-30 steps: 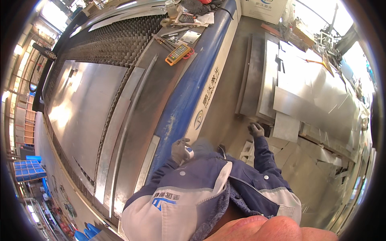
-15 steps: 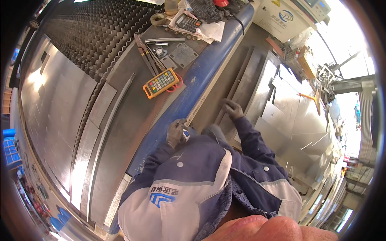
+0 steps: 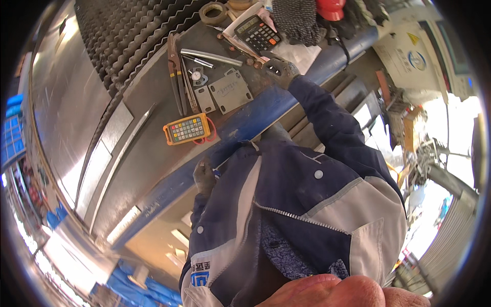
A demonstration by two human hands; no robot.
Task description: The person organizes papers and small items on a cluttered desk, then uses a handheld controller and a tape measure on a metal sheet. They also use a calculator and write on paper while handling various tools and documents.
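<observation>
My right hand, in a grey glove, is over the far edge of the workbench, beside the calculator and loose white papers. Its fingers are curled; whatever they hold is too small to make out. Close to my jacket, my left hand, also gloved, is closed around a small blue-and-white thing, mostly hidden now. Between the hands lie a yellow handheld keypad with a red cord, a flat metal plate with holes, a small round dial gauge and long-handled snips.
A tape roll, metal rods, dark knitted gloves and a red helmet-like object lie at the back. The blue bench edge runs diagonally before me. Toothed metal slats stand at upper left; a white machine cabinet stands right.
My right hand has moved from over the metal sheets at the right to the papers on the bench. My body has turned and come nearer the bench; my left hand keeps its small object.
</observation>
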